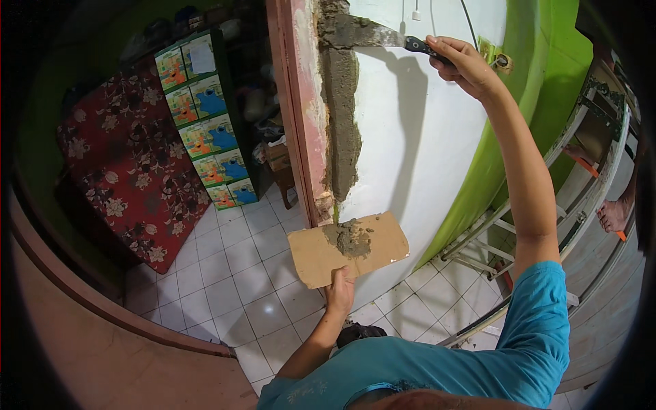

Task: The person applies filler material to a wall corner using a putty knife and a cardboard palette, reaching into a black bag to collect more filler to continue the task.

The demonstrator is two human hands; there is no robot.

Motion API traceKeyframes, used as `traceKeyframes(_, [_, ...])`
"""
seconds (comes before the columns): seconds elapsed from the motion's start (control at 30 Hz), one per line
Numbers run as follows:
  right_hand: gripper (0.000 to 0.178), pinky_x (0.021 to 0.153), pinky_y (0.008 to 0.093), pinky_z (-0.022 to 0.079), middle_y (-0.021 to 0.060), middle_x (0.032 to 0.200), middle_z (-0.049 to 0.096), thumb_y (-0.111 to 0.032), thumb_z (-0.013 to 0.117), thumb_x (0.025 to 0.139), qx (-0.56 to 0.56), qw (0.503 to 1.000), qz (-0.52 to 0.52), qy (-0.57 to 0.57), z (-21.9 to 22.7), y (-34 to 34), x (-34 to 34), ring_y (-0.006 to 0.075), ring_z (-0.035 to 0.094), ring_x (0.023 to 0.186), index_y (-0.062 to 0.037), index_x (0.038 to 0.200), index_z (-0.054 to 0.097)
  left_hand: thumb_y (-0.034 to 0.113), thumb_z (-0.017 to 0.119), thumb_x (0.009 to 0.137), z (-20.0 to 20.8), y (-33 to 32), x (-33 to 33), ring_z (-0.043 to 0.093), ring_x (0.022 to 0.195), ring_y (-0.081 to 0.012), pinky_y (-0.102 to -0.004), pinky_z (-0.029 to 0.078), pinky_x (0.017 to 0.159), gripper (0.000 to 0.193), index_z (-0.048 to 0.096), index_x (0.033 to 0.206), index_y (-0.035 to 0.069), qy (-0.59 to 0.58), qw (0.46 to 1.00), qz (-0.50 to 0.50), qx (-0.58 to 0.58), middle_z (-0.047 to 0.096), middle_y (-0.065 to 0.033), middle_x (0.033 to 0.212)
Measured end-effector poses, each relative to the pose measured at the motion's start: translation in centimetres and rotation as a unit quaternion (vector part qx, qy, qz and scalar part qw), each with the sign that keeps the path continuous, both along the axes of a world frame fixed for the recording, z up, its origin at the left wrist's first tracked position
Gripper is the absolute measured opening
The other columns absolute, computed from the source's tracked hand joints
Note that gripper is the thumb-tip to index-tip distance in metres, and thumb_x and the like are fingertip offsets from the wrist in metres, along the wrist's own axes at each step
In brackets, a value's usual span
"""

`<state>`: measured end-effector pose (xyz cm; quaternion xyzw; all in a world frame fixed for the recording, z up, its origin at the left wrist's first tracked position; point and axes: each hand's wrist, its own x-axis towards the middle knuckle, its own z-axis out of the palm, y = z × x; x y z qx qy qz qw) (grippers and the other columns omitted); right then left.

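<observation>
White-tiled floor (239, 266) is lying below; the right hand (465, 65) is gripping a metal putty knife (383, 35) against grey wall mortar (340, 116), the left hand (339, 290) pinching a mortar-loaded cardboard sheet (318, 253).

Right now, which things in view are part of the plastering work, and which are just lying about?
In use:
right hand gripping putty knife
left hand holding cardboard
mortar pile on it
mortar strip beside door frame

Lying about:
ladder
stacked boxes
floral mattress
</observation>
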<state>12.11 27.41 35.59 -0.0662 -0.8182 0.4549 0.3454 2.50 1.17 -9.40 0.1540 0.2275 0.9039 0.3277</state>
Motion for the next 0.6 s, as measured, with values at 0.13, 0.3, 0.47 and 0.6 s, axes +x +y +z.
traceKeyframes(0.13, [0.035, 0.050, 0.0217, 0.023, -0.0035, 0.068, 0.049, -0.042, 0.065, 0.097, -0.006, 1.000, 0.014, 0.007, -0.4, 0.4, 0.2, 0.0029, 0.024, 0.051, -0.0073, 0.098, 0.066, 0.003, 0.053, 0.089, 0.4, -0.2, 0.2, 0.050, 0.130, -0.0283, -0.0512, 0.042, 0.110, 0.050, 0.044, 0.138, 0.006, 0.010, 1.000, -0.003, -0.004, 0.050, -0.0091, 0.138])
traceKeyframes(0.3, [0.033, 0.050, 0.0223, 0.022, -0.0013, 0.070, 0.056, -0.040, 0.064, 0.098, -0.021, 0.999, 0.028, 0.028, -1.3, 0.6, -0.1, 0.0032, 0.026, 0.051, -0.0078, 0.098, 0.067, 0.003, 0.053, 0.089, 0.8, -0.3, 0.3, 0.051, 0.129, -0.0280, -0.0498, 0.043, 0.110, 0.050, 0.044, 0.138, 0.005, -0.008, 1.000, -0.001, -0.014, 0.050, -0.0094, 0.137])
traceKeyframes(0.47, [0.033, 0.050, 0.0231, 0.022, -0.0002, 0.072, 0.058, -0.040, 0.065, 0.098, -0.007, 0.998, 0.025, 0.051, -2.4, 0.3, -0.4, 0.0035, 0.027, 0.051, -0.0075, 0.092, 0.067, 0.003, 0.053, 0.088, 1.3, -0.5, 0.4, 0.051, 0.129, -0.0274, -0.0480, 0.042, 0.111, 0.050, 0.045, 0.137, 0.005, -0.002, 1.000, -0.007, -0.017, 0.052, -0.0101, 0.135])
traceKeyframes(0.6, [0.034, 0.050, 0.0235, 0.021, 0.0003, 0.072, 0.058, -0.039, 0.065, 0.097, 0.012, 0.998, -0.008, 0.068, -2.7, -0.3, -0.5, 0.0035, 0.027, 0.051, -0.0063, 0.089, 0.067, 0.003, 0.053, 0.088, 1.4, -0.6, 0.3, 0.051, 0.129, -0.0272, -0.0486, 0.042, 0.110, 0.049, 0.045, 0.137, 0.005, -0.003, 1.000, -0.008, -0.017, 0.052, -0.0094, 0.135])
